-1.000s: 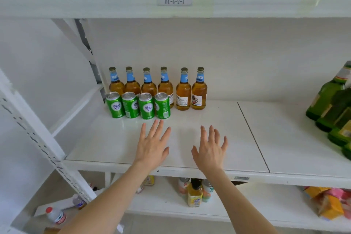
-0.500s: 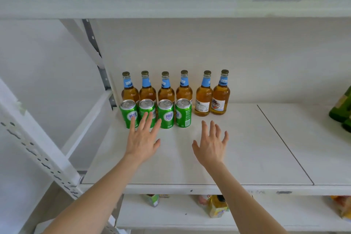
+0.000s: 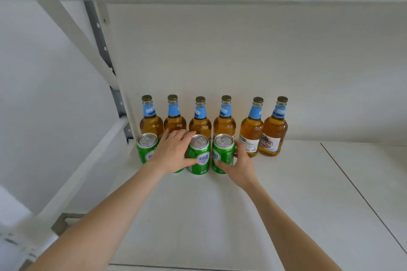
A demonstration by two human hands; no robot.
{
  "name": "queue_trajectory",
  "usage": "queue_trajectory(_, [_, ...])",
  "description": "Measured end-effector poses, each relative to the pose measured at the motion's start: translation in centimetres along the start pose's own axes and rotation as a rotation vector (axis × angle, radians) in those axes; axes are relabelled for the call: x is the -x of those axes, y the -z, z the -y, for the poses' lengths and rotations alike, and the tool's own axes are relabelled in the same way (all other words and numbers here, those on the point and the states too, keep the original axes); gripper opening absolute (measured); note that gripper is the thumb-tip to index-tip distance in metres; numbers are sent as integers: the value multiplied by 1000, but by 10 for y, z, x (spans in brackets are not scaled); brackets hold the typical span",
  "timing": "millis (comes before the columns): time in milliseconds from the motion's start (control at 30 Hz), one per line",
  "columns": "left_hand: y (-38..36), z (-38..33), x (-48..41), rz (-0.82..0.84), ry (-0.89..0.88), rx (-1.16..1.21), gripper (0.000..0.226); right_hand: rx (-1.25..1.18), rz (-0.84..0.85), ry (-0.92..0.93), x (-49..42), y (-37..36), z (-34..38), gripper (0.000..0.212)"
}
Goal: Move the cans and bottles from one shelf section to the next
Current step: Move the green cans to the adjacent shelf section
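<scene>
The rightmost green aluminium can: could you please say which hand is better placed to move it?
Right hand: it curls round the rightmost green aluminium can; the left hand grips the second green can.

Green can [image 3: 199, 156], frame centre: "LAOSHAN" below white characters. Rightmost bottle [image 3: 275, 132]: "BEER" on blue neck label, "BEER" on body label. Other labels unreadable.

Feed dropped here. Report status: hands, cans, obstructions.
Left hand wraps second green can from left. Right hand grips rightmost green can. Both standing on shelf. Six amber beer bottles close behind, none blocking.
</scene>
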State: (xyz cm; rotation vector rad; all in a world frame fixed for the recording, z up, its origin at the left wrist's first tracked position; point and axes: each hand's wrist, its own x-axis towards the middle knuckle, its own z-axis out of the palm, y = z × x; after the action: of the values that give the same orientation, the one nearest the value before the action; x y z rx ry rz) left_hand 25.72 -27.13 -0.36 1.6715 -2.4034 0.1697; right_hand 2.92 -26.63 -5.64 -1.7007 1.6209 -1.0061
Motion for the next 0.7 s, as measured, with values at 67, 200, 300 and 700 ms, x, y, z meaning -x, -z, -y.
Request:
queue_trajectory(67, [3, 2, -12, 27, -17, 18, 82, -112, 27, 7, -10, -2, 0, 72])
queue_trajectory(200, [6, -2, -26, 79, 7, 56, 69, -169, 36, 22, -21, -5, -4, 70])
queue_trajectory(300, [5, -7, -28, 77, 37, 70, 68, -206, 40, 10, -22, -6, -7, 68])
queue_trajectory(700, [2, -15, -17, -6, -36, 71, 66, -320, -72, -67, 8, 3, -8, 78])
